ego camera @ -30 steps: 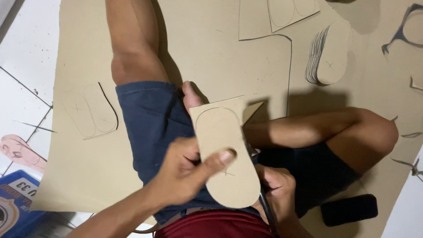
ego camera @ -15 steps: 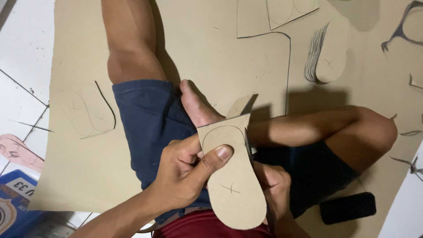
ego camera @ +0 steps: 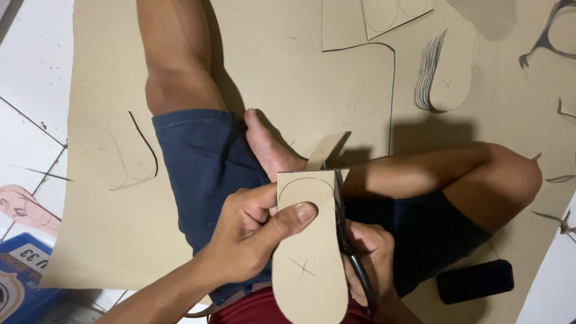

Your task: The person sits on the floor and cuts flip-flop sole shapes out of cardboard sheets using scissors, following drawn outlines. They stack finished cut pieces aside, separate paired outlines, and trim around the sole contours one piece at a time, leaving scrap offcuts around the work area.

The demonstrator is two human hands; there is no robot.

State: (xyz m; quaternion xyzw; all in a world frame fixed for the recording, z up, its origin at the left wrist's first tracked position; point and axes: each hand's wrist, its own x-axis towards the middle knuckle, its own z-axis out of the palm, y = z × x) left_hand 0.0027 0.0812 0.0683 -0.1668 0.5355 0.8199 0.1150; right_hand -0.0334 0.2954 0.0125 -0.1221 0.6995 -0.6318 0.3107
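The sole-shaped cardboard cutout [ego camera: 309, 252] is held over the person's lap, its long axis running roughly up and down the view: the rounded, finished end points toward the person's waist at the bottom edge, and the still uncut squarish end points away toward the bare foot [ego camera: 267, 147]. A pencilled cross sits near its lower half and a drawn curve arcs across its top. The left hand [ego camera: 252, 240] grips it from the left, thumb pressed flat on the face and fingers curled behind. The right hand [ego camera: 366, 252] is closed around the dark handles of a pair of scissors [ego camera: 345, 240], whose blades lie along the cutout's right edge, with a loose strip of offcut [ego camera: 324, 153] standing up just past the top corner. The person sits cross-legged in blue shorts [ego camera: 204, 174] on a large cardboard sheet [ego camera: 288, 78] spread over a white tiled floor [ego camera: 30, 84]. A stack of finished soles [ego camera: 447, 66] lies well apart at upper right, traced outlines [ego camera: 120, 153] mark the sheet at left, and a black rectangular object [ego camera: 474, 281] lies near the right knee. Bare sheet lies open above the foot; the legs hem the cutout in on both sides.
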